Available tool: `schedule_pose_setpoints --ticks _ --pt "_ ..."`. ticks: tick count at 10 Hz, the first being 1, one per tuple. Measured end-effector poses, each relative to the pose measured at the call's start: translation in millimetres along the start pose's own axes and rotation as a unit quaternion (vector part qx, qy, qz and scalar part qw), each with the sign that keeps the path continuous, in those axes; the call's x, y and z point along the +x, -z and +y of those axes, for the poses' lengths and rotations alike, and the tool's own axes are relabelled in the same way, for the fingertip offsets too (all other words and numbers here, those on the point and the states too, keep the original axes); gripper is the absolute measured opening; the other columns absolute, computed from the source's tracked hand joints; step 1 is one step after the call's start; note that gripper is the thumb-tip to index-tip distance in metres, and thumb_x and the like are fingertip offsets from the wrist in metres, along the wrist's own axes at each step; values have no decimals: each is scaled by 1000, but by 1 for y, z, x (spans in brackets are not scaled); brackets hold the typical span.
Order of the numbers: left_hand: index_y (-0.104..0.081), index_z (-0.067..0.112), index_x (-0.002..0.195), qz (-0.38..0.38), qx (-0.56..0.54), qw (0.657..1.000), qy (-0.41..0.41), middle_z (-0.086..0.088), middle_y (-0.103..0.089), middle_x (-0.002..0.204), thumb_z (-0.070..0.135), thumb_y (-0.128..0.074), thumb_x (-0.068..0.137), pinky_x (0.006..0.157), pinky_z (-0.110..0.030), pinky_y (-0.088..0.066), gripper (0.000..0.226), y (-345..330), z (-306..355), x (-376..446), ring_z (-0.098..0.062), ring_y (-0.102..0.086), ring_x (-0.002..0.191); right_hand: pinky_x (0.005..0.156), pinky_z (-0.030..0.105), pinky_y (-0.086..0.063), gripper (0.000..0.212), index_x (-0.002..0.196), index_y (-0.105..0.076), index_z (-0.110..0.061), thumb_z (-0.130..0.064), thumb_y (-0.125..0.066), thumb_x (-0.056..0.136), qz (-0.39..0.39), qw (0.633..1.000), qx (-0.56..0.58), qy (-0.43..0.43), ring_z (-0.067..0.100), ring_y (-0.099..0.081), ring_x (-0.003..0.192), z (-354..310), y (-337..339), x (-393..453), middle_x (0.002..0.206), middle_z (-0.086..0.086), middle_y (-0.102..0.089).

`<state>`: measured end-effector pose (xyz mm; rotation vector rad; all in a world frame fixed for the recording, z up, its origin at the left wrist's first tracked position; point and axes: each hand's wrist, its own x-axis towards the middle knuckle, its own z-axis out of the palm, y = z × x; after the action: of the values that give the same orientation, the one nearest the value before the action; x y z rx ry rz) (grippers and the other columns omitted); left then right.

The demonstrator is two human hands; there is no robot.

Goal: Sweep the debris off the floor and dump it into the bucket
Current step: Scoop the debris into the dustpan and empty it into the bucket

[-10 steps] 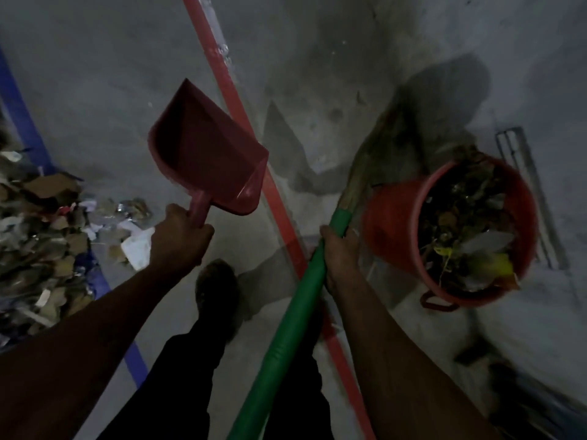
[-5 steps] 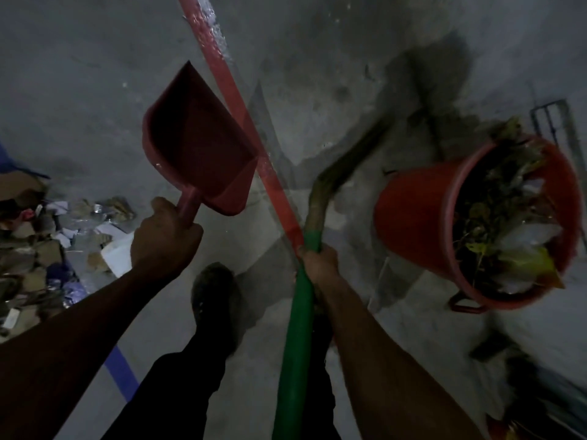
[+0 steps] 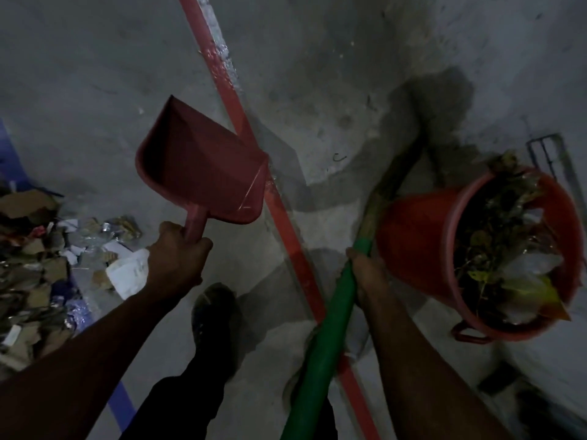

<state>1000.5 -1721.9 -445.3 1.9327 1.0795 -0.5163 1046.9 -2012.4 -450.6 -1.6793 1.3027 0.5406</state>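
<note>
- The left hand was closed round the handle of the empty dustpan, held off the floor at centre frame
- The right hand gripped the broom, its long axis running lower centre to upper right
- Debris lay at the left edge, nearer the left hand; the bucket stood at right, already holding litter

A dark red dustpan is being seen against the grey floor. The floor is being crossed by a long red stripe and a blue stripe. A broom is being shown with a bright green handle and a brownish top part. The bucket is being shown in orange-red, with brown, yellow and white bits inside. The debris is being seen in brown, white and silver.
</note>
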Motion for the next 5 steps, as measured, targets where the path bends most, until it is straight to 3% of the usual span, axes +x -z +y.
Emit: schedule_pose_setpoints --ticks 1,2,3,4,5 --pt "-55 -5 88 -8 -87 996 30 -19 -59 72 17 -61 80 37 -24 -41 25 -3 -1 4 -27 -57 49 60 36 -55 31 116 -59 2 -12 -64 88 -46 991 -123 15 29 -62 72 -2 -12 16 96 19 -64" --pt "-54 -3 78 11 -138 989 57 -14 -53 63 13 -61 82 36 -24 -39 18 -3 -5 1 -24 -50 43 77 33 -54 43 124 -56 -9 -27 -67 87 -92 940 -311 108 30 -65 95 11 -36 3 112 14 -65" --pt "-55 -2 69 33 -170 981 88 -16 -53 61 12 -61 81 32 -23 -36 19 3 -12 -3 -24 -50 41 97 33 -46 49 138 -44 -16 -37 -56 96 -121 864 -452 185 29 -57 116 27 -55 -19 131 11 -57" --pt "-57 -5 72 46 -199 971 123 -18 -53 61 7 -60 83 29 -20 -37 17 12 -18 -8 -21 -50 33 103 39 -42 49 145 -35 -10 -20 -47 99 -162 805 -505 266 33 -51 124 44 -65 -39 139 18 -50" --pt "-57 -4 80 9 -253 953 169 -14 -47 58 -2 -55 84 31 -18 -38 5 20 -22 -17 -19 -48 32 101 41 -42 53 147 -33 -10 -20 -50 97 -170 786 -516 296 35 -52 122 44 -58 -64 136 18 -51"
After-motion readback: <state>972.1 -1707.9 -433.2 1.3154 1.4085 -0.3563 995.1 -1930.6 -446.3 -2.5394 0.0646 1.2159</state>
